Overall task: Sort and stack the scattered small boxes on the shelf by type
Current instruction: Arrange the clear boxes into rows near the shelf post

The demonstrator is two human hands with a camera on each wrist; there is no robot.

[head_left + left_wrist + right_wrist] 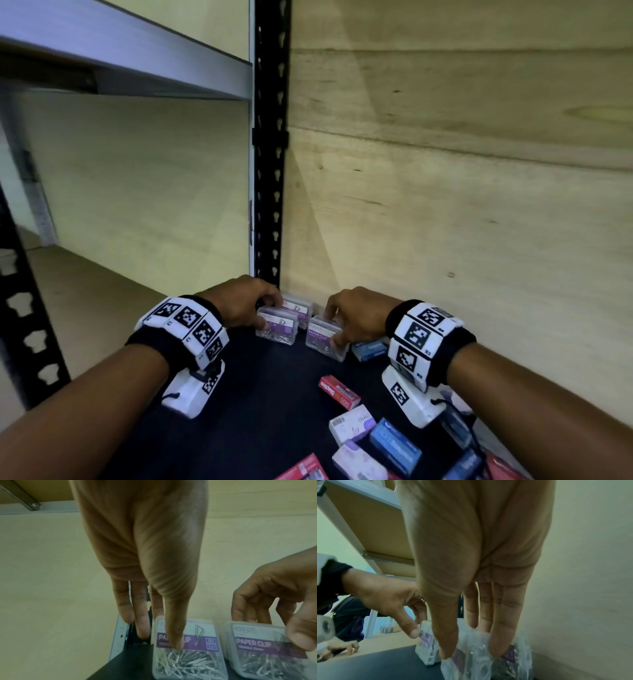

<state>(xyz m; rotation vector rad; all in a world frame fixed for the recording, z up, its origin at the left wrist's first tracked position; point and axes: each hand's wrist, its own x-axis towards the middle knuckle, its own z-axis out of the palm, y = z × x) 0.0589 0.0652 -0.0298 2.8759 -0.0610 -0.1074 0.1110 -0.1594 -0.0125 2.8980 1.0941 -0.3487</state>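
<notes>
Overhead: grey shelf beam point(137, 65); plywood wall point(462, 154) right; black shelf mat point(267, 394) below

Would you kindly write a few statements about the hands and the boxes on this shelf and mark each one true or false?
1. The right hand grips a clear paper clip box. True.
2. The left hand holds a red staples box. False: it grips another clear paper clip box; the red staples box lies untouched nearer the person.
3. The two gripped boxes sit side by side near the black upright post. True.
4. The blue boxes are already stacked in the corner. False: a blue box lies scattered in front with the white box.
</notes>
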